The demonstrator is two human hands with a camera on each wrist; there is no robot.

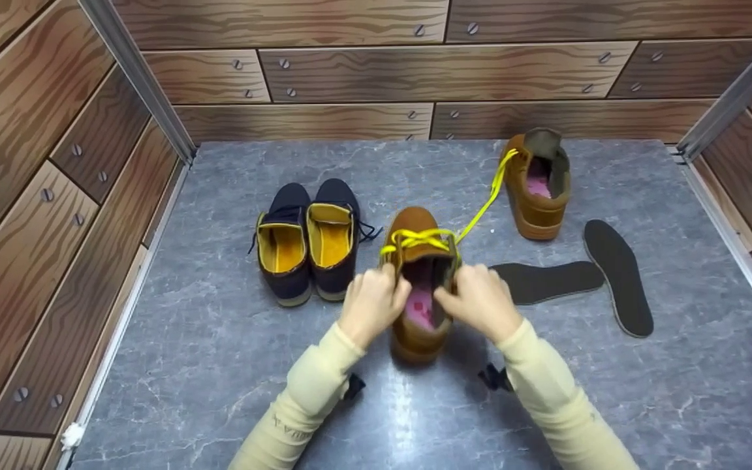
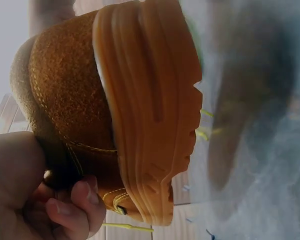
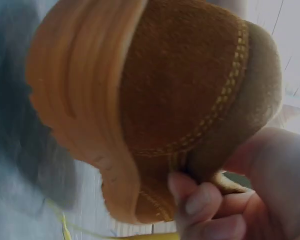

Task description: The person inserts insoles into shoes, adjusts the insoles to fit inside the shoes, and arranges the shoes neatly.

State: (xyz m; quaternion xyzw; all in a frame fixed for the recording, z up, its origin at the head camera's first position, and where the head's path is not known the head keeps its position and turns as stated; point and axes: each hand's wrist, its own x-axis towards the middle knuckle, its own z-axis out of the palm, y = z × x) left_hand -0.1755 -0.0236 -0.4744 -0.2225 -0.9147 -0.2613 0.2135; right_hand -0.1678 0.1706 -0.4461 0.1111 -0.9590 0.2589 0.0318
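Observation:
A brown suede shoe [image 1: 417, 346] with yellow laces [image 1: 423, 239] is held between both hands, toe pointing away. My left hand [image 1: 376, 303] grips its left collar, thumb inside the opening and fingers curled outside. On the opposite collar, my right hand [image 1: 480, 301] pinches in the same way. Pink lining shows inside the shoe. Both wrist views show the thick tan sole [image 2: 150, 110] off the floor, with a shadow beneath. The heel side [image 3: 185, 75] fills much of the right wrist view.
A matching brown shoe [image 1: 539, 219] stands at the back right, its yellow lace trailing toward the held shoe. Two dark insoles [image 1: 621, 281] lie on the right. To the left stands a pair of navy shoes [image 1: 284, 284] with yellow insides. Wood-patterned walls [image 1: 350, 75] enclose the grey floor.

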